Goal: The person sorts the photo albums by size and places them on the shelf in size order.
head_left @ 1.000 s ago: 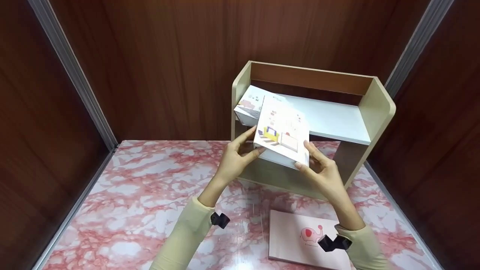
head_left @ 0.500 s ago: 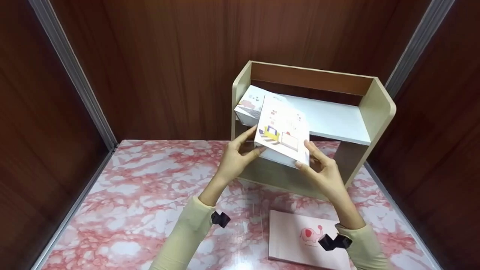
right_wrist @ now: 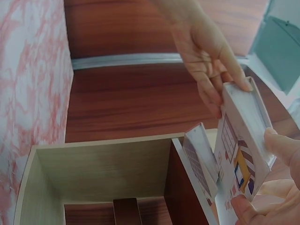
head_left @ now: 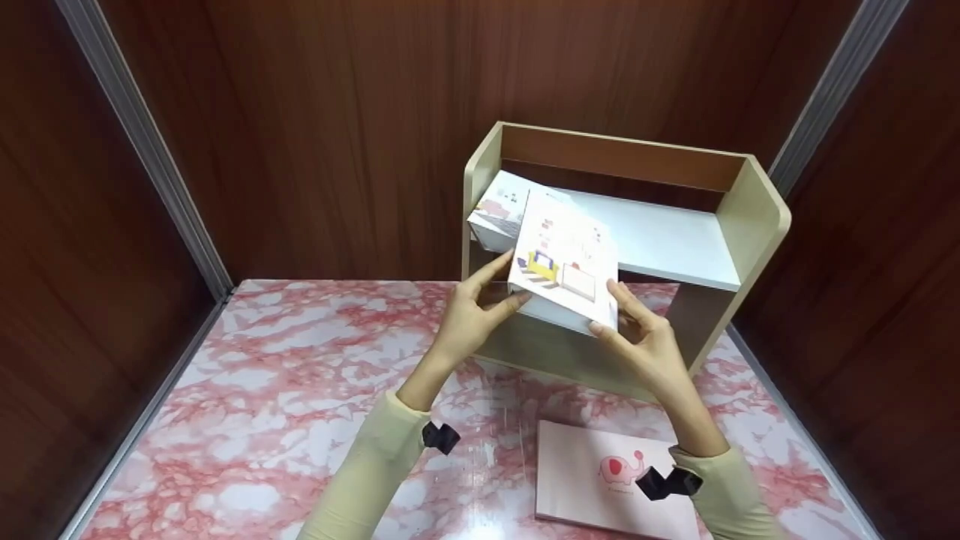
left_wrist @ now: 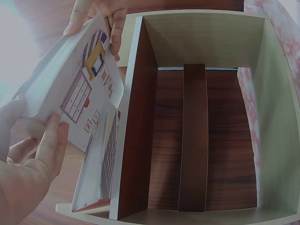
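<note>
A thick white book [head_left: 566, 259] with a yellow armchair printed on its cover is held tilted over the shelf's front edge. My left hand [head_left: 469, 315] pinches its near left corner, thumb at the near edge. On the opposite corner my right hand [head_left: 649, 341] grips it, thumb below and fingers along the side. Just left of it, a second white book [head_left: 501, 206] with a pink picture leans on the top shelf. Seen from the left wrist, the held book [left_wrist: 86, 77] lies close against the leaning book [left_wrist: 96, 164]; whether they touch is hard to tell.
The small wooden bookshelf [head_left: 697, 232] has raised side panels and a back rail [head_left: 630, 154]. A pink book [head_left: 585, 480] with an elephant lies flat on the marbled table [head_left: 300, 390], partly under the right forearm. Dark wood panels [head_left: 337, 135] enclose the table.
</note>
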Demonstrator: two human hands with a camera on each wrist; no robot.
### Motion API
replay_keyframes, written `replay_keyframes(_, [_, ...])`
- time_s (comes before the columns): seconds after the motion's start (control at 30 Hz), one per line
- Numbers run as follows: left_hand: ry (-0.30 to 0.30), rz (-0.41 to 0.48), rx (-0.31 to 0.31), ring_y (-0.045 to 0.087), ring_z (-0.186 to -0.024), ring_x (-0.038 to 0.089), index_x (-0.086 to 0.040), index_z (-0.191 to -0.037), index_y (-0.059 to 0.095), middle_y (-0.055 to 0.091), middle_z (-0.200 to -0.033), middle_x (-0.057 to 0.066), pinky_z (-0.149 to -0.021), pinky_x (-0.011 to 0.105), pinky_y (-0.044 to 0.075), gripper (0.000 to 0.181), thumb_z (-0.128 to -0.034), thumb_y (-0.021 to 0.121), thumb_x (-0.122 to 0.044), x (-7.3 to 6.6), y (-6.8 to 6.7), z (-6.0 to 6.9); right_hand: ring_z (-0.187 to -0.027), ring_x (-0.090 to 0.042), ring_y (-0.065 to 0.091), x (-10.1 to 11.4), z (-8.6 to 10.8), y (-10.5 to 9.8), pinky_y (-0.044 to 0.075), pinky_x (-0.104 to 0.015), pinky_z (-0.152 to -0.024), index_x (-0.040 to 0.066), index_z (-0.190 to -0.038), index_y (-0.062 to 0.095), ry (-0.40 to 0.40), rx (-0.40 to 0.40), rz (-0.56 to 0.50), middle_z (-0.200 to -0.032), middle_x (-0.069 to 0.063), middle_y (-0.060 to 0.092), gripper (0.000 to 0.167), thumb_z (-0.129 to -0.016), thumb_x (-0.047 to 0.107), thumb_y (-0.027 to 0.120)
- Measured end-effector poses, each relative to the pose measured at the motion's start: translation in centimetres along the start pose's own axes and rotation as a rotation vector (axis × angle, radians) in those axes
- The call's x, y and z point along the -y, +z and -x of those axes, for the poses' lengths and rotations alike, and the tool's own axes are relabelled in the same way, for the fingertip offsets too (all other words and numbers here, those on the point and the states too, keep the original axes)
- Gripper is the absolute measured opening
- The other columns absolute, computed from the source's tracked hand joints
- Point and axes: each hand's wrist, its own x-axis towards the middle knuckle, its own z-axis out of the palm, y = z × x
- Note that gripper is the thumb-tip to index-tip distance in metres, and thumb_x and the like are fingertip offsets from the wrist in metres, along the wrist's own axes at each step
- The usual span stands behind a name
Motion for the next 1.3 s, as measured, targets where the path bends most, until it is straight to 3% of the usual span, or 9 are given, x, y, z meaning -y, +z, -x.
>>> replay_keyframes(0.47, [0.010,0.002,-0.010,0.061,-0.102,0.032,0.000,-0.136,0.043,0.057,-0.123,0.020,-0.083,0.029,0.052,0.057,-0.0850,0.067,-0.009,0.1,0.1,-0.2,-0.126,-0.027,0.042,0.0,-0.1,-0.1,0.044,-0.012,-0.087,0.002,-0.136,0.043,0.001,-0.001,0.045,-0.145,-0.018,0.032,0.059,-0.083,0.006,0.068])
replay_keyframes(0.77, [-0.003,0.010,-0.009,0.061,-0.102,0.029,0.000,-0.136,0.044,0.057,-0.124,0.019,-0.084,0.031,0.052,0.057,-0.0849,0.067,-0.008,0.0,0.1,-0.3,-0.127,-0.026,0.041,-0.1,-0.2,-0.1,0.044,-0.011,-0.088,0.000,-0.136,0.043,0.005,0.002,0.039,-0.146,-0.018,0.031,0.059,-0.083,0.005,0.068])
replay_keyframes(1.0, [-0.009,0.017,-0.006,0.060,-0.102,0.031,0.000,-0.136,0.043,0.057,-0.122,0.020,-0.084,0.030,0.052,0.057,-0.0848,0.067,-0.007,0.0,0.1,-0.5,-0.119,-0.024,0.049,-0.1,-0.3,-0.2,0.045,-0.011,-0.085,0.002,-0.137,0.043,0.017,0.005,0.052,-0.146,-0.015,0.033,0.059,-0.083,0.006,0.068])
replay_keyframes(1.3, [-0.003,0.007,-0.013,0.061,-0.101,0.027,-0.001,-0.136,0.045,0.058,-0.122,0.019,-0.084,0.035,0.052,0.056,-0.0848,0.067,-0.008,0.0,0.2,-0.7,-0.103,-0.002,0.056,1.1,-0.3,-0.1,0.047,-0.010,-0.079,-0.001,-0.136,0.042,0.032,-0.001,0.095,-0.143,-0.021,0.035,0.058,-0.083,0.004,0.067])
